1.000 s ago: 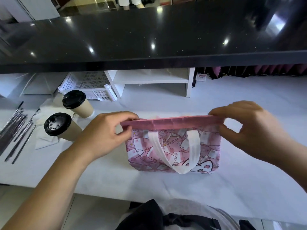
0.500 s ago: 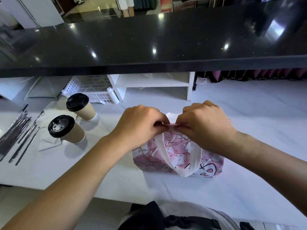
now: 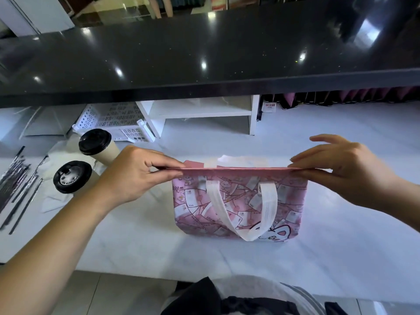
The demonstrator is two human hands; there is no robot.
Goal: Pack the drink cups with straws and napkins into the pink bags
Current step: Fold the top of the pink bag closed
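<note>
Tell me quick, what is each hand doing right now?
Left hand: pinches the pink bag at its top edge, left end.
Right hand: pinches the same edge, right end.

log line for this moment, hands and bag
left hand: pinches pink bag rim | right hand: pinches rim's other end | bag: upright, mouth flat | cups: two, outside bag

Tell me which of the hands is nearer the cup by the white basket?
Left. The left hand is right beside the cup, pinching the pink bag's rim; the right hand pinches the bag's far end.

Open counter [image 3: 341, 258] lower centre and right; bag [image 3: 238, 205] blocks centre; cups [image 3: 72, 177], straws [image 3: 16, 185] crowd left; shelf [image 3: 204, 53] overhangs top.
</note>
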